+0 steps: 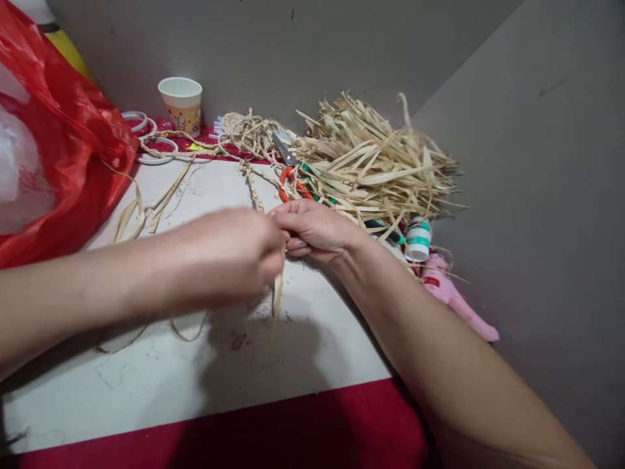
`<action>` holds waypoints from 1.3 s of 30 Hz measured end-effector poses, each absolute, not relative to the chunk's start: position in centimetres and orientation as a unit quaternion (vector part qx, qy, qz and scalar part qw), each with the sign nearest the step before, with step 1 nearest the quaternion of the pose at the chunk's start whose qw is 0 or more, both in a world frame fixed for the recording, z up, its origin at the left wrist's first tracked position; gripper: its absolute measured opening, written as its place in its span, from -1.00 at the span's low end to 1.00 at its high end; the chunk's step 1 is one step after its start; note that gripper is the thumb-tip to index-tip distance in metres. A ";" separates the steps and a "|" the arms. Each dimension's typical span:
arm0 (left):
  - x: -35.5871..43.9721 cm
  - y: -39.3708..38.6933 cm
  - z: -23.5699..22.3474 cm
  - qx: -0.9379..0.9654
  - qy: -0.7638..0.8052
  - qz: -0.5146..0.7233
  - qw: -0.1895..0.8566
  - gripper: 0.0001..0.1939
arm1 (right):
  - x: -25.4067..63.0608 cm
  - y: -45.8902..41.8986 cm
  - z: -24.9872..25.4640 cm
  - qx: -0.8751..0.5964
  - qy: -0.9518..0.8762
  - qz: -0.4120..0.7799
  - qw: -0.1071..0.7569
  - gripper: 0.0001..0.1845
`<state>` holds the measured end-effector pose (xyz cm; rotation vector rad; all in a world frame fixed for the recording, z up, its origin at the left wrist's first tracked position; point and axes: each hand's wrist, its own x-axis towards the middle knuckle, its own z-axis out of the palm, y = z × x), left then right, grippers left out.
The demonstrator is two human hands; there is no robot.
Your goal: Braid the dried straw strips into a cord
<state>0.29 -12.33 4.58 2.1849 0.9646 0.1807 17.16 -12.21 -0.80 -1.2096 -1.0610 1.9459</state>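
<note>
My right hand (315,228) is closed in a pinch on a twisted straw cord (254,192), whose knotted stretch runs up and away over the white board. Beside it, touching or nearly so, my left hand (247,251) is curled shut and blurred by motion. A loose pale straw strand (278,290) hangs below the left fingers, which appear to grip it; the exact grip is hidden. Just beyond the right hand lie orange-handled scissors (288,176), partly under a large heap of dry straw strips (375,163).
A red plastic bag (73,130) stands at the left. Along the back are a paper cup (181,107), white rings (159,153) and a cord bundle (249,133). A white-green bottle (418,240) and pink glue gun (456,296) lie right. Grey walls enclose the white board (161,384).
</note>
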 end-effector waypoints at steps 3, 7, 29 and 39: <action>0.3 -9.2 4.2 0.768 0.453 0.173 0.419 -0.90 | 17.3 -12.2 -0.8 -0.443 -0.403 0.741 0.304 -0.87; 0.7 -7.3 1.8 0.595 0.437 0.116 0.664 -0.91 | 17.4 -12.1 -0.8 -0.436 -0.415 0.740 0.301 -0.88; 0.5 -7.9 1.4 0.751 0.403 0.031 0.522 -0.84 | 17.7 -12.2 -0.4 -0.507 -0.596 0.584 0.215 -0.80; 1.0 -8.2 0.4 0.627 0.432 0.063 0.645 -0.79 | 16.7 -12.8 0.4 -0.568 -0.731 0.341 0.165 -0.80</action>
